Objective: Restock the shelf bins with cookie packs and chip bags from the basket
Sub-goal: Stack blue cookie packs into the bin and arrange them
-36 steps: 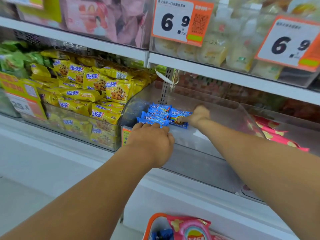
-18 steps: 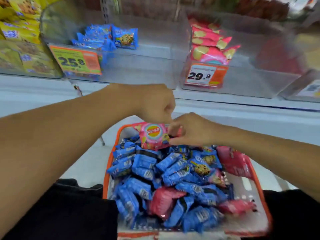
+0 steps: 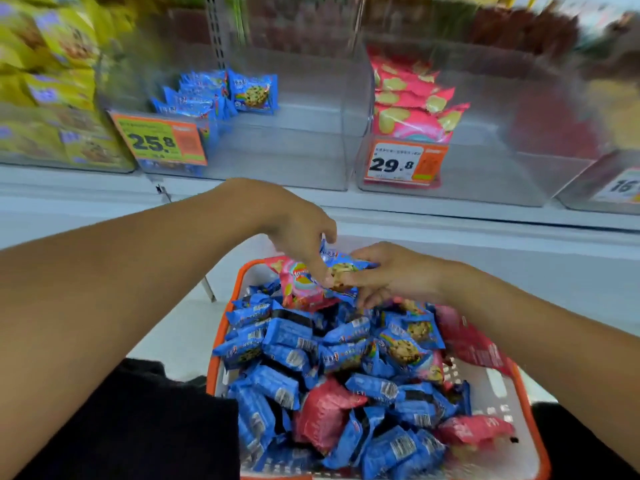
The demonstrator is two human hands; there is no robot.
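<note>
From the head camera, both hands meet over the far end of an orange-rimmed basket (image 3: 212,370) that sits low in front of the person. The left hand (image 3: 294,226) reaches down from the left, its fingers (image 3: 320,268) curled and pinching the top of a blue cookie pack (image 3: 341,266). The right hand (image 3: 398,271) comes in from the right and holds the same pack from the other side, its fingers partly spread along the wrapper. A pink chip bag (image 3: 301,289) lies just under and left of that pack, touching it.

The basket is heaped with blue cookie packs (image 3: 287,341), with several more pink chip bags (image 3: 323,414) mixed in among them and along the right wall.

Above, the shelf (image 3: 450,216) carries clear bins. The middle bin (image 3: 277,157) holds a small stack of blue cookie packs (image 3: 214,93) at its back left corner and wears a 25.8 price tag (image 3: 159,140). The bin to its right (image 3: 485,181) holds pink chip bags (image 3: 412,102) piled at its left side, behind a 29.8 price tag (image 3: 405,161). At the far left a bin is full of yellow packs (image 3: 52,81), blurred.
</note>
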